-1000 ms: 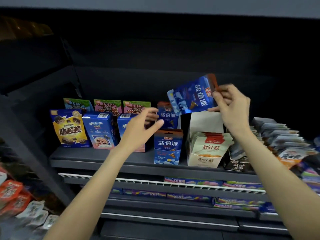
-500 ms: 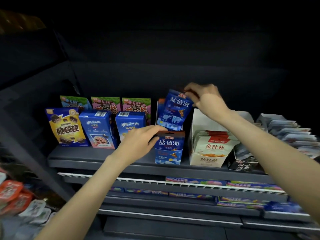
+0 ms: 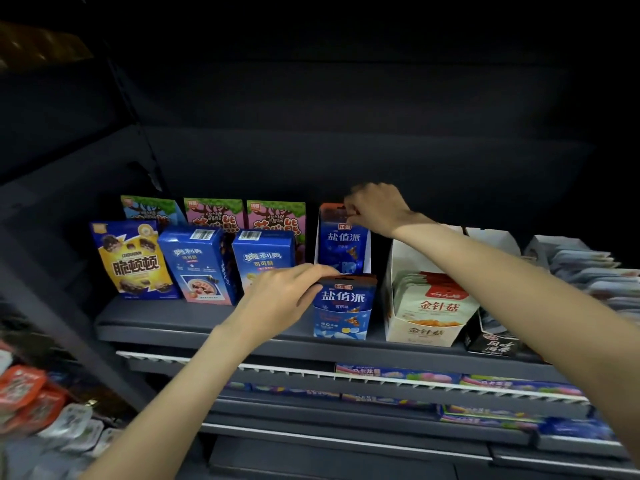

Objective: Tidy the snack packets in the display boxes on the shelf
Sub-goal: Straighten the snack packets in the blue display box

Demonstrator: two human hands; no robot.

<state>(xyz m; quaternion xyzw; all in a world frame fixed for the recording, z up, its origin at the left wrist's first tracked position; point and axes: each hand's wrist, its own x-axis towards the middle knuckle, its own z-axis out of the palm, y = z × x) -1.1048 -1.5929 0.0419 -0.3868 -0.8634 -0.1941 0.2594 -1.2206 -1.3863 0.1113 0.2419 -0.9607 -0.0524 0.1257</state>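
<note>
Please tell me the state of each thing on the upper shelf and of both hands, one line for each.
Rear blue packet: upright in the rear display box, top pinched by the right hand.
Front blue packets: upright in the front display box, left hand on their top edge.
White mushroom box: open, packets upright inside.
Two blue cartons: upright, closed.
Yellow box: upright, leaning slightly.

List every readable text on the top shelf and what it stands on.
"盐值派": blue packet under the right hand, and front blue display box touched by the left hand.
"金针菇": cream packets.
"脆顿顿": yellow bag.
"奥利奥": two blue boxes.
Smaller print: too blurred.
</note>
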